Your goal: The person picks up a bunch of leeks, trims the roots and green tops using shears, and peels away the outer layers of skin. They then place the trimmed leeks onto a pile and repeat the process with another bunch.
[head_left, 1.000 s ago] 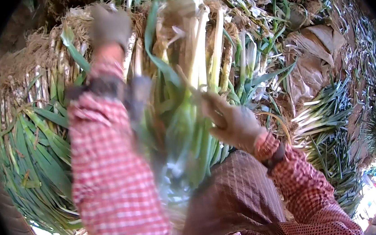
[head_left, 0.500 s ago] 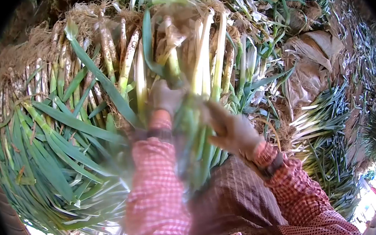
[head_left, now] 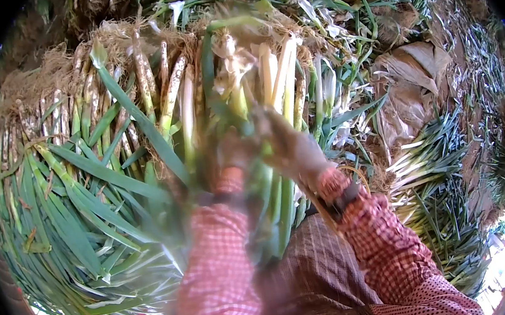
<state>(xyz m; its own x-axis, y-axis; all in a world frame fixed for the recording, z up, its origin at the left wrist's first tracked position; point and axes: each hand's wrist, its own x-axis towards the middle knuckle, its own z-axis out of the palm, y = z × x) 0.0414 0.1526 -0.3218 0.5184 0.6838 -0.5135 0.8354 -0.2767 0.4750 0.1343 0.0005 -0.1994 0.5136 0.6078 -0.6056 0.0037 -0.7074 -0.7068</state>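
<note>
As gloved left hand (head_left: 237, 154) drops from upper left to centre, gloved right hand (head_left: 293, 147) fingers clamp long white-and-green leek bundle (head_left: 269, 74); left grip blurred, cannot tell.

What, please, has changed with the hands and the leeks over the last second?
The left hand came down from the top of the stacked pile to the upright bundle of long green-and-white leek stalks. There it meets the right hand, which shifted slightly up. Motion blur hides both grips. The stacked pile of green leeks and the crumpled brown sack stayed put.
</note>
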